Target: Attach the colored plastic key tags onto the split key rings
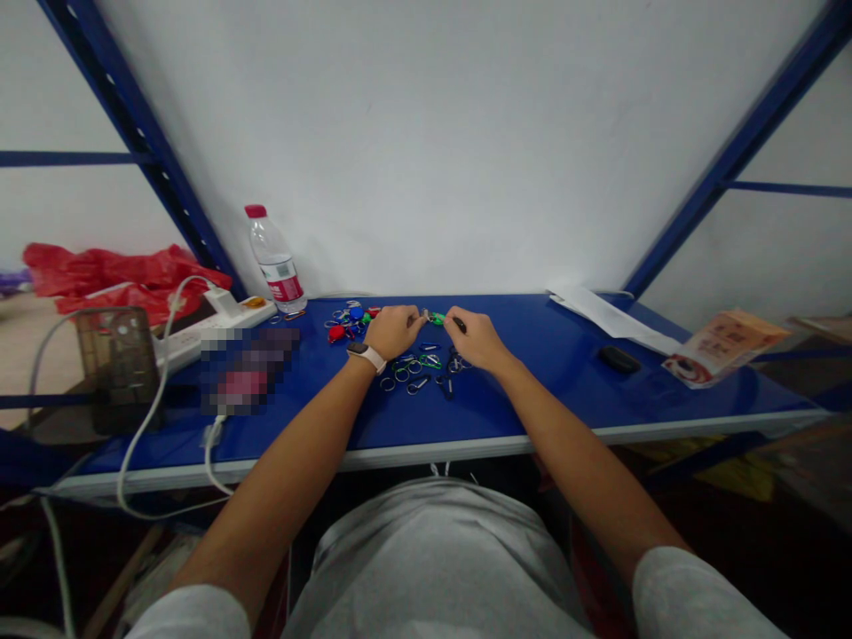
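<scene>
Close together over the blue table [572, 390], my left hand [394, 332] and my right hand [477, 337] are both closed in a pinch. A small green keychain [436, 318] with a silvery end spans the gap between them. The silvery end meets my left fingertips, and my right fingers grip the green side. A small dark spot shows at my right fingers; I cannot make out what it is. Below the hands lie several carabiner clips [430, 361] with split rings [388, 384], in green, blue and dark colours. Beside my left hand is a pile of red, blue and green keychains [337, 334].
A water bottle [276, 262] stands at the back left, near a white power strip [193, 337] and a charging phone [249, 373]. To the right are white papers [609, 319], a dark oval case [619, 359] and a printed packet [722, 348]. Blue frame posts [738, 146] flank the table.
</scene>
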`<state>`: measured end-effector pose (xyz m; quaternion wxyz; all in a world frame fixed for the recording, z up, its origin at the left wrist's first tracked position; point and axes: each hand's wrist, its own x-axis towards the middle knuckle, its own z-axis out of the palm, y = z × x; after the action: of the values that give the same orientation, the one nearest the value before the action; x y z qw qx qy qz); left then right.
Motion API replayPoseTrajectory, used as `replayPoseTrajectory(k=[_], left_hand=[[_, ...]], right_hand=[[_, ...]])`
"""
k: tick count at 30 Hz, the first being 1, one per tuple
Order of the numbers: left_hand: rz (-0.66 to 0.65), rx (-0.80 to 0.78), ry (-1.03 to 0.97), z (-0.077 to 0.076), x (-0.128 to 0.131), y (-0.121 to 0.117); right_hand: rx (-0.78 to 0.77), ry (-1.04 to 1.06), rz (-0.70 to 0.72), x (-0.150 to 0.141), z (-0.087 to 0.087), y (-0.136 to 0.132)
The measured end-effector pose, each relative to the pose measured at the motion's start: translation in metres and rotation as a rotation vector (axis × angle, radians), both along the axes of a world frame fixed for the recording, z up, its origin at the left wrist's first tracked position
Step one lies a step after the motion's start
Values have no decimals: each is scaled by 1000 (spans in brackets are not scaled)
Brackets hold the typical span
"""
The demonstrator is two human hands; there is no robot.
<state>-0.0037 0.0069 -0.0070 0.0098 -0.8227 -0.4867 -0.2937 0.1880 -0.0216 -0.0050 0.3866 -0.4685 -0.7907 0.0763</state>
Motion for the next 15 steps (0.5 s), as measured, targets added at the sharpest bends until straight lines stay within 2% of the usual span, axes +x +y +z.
replayPoseTrajectory(k=[8, 15], left_hand=[[-89, -14, -15, 1, -1, 1], [-65, 20, 9, 5, 1, -3]], right_hand=[[40, 18, -43, 6, 5, 1], [36, 20, -36, 6, 5, 1]])
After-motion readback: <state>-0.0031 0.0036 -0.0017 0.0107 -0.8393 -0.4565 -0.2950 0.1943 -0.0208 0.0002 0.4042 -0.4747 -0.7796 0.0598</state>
